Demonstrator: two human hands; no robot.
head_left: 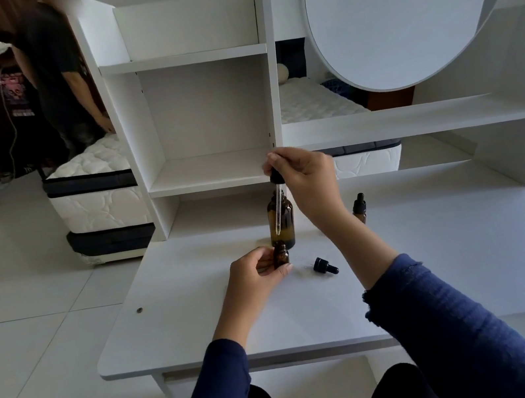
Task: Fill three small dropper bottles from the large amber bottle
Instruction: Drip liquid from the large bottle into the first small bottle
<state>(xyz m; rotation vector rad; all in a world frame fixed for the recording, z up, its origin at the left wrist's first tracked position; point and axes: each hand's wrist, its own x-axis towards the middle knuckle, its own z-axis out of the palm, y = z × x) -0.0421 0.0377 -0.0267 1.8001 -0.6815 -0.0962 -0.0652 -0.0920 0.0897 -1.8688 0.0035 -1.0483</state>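
Observation:
The large amber bottle [286, 218] stands uncapped at the middle back of the white table [206, 329]. My right hand [306, 181] pinches the black bulb of a long glass dropper [278, 208], whose tip hangs just above the mouth of a small amber bottle [281, 255]. My left hand [255, 278] grips that small bottle upright on the table, directly in front of the large one. A small black dropper cap [325, 265] lies on its side to the right. A second small bottle [358, 207] with its cap on stands behind my right forearm.
A white shelf unit [201, 111] rises at the table's back, and a round white panel [412, 0] hangs at the upper right. Mattresses [96, 191] lie on the floor to the left, where two people [52, 74] stand.

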